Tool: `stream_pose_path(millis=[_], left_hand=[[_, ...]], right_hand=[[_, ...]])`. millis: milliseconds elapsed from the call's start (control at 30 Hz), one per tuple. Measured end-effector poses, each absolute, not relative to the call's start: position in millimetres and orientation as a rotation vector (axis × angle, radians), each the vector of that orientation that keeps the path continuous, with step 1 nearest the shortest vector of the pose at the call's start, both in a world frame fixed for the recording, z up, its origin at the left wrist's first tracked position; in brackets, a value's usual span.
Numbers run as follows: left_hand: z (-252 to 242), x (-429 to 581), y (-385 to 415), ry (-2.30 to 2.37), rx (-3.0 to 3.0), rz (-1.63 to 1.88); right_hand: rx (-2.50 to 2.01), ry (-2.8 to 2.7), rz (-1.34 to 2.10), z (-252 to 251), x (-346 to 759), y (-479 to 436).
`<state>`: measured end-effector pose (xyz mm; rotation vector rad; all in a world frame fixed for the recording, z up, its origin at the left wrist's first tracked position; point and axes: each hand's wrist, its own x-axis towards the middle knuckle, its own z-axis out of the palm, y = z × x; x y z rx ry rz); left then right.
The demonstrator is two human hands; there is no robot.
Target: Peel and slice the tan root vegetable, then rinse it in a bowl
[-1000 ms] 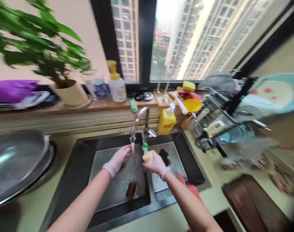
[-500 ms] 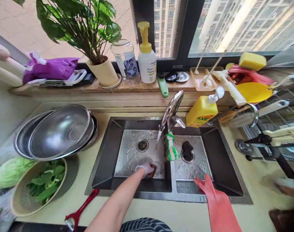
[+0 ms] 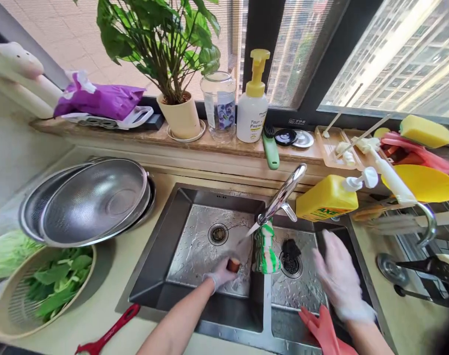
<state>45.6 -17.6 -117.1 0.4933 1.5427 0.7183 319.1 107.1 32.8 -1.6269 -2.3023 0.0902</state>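
My left hand (image 3: 220, 274), in a thin clear glove, is closed on a small brown object (image 3: 233, 265) low in the left basin of the sink (image 3: 165, 256), where water from the tap (image 3: 281, 195) runs. My right hand (image 3: 337, 273), also gloved, is blurred above the right basin with its fingers spread and nothing in it. A green and white cloth (image 3: 264, 246) hangs over the divider between the basins. A black scrubber (image 3: 291, 246) lies by the right drain.
A red rubber glove (image 3: 322, 330) lies over the sink's front edge. Stacked steel colanders (image 3: 91, 199), a basket of greens (image 3: 47, 286) and a red peeler (image 3: 106, 335) are at the left. A yellow detergent bottle (image 3: 329, 197), plant (image 3: 161, 44), jar and soap pump stand behind.
The view swung left and down. My left hand went down into the left basin and closed on the brown object. My right hand left view, then came back over the right basin.
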Motion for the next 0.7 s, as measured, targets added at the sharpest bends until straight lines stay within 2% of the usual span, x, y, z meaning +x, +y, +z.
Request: stream_pose_path(millis=[200,433,533,700], left_hand=[[-91,1,-21,1.728,0.903,0.952],[-62,-2,-69,1.886,1.071,0.926],[-59,-9,-87,1.973,0.995,0.91],[-16,-50,-121,1.931,0.764,1.152]], right_hand=[[-1.555,-2.391,0.006,-1,228,150],[-1.459,-2.523,-0.105,21,216,101],[-1.201,-2.62,0.218,12,193,67],[-1.316,-2.599,0.992,-1,125,-20]])
